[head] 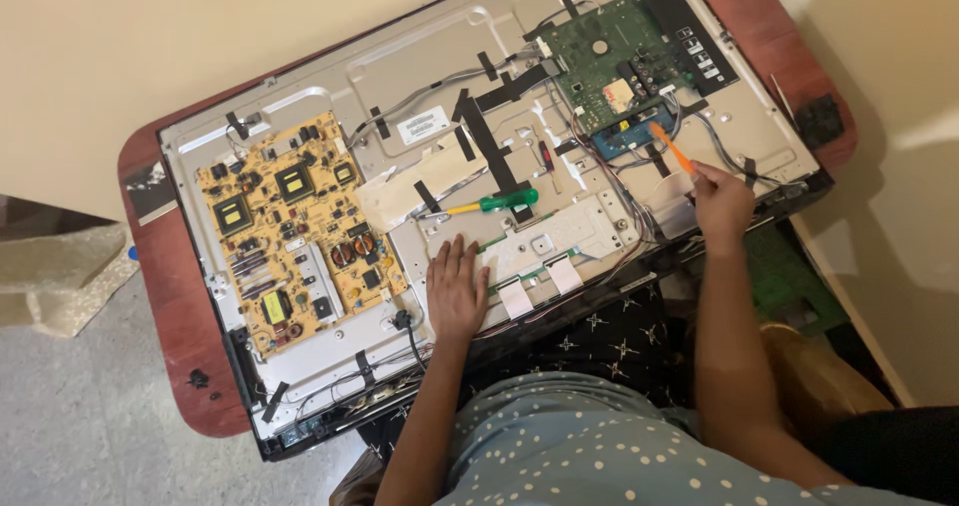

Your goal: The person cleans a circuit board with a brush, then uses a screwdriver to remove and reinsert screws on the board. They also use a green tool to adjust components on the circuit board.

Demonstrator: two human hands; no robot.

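My right hand (pixel 721 204) has its fingers pinched tight around an orange tool (pixel 671 146), its tip angled onto the blue board (pixel 629 134) just beyond them, seemingly for prying. My left hand (pixel 456 291) lies flat, fingers spread and holding nothing, seemingly steadying the metal back panel (pixel 440 76); a green screwdriver (pixel 494 203) rests just past those fingertips.

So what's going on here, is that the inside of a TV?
Yes, a flat-screen TV lies face down on a reddish table with its back cover off. A person leans over it. Their right hand holds an orange tool, its tip at the small blue board below the green circuit board. Their left hand rests flat on the metal panel. A green-handled screwdriver lies loose nearby, beside the yellow power board.
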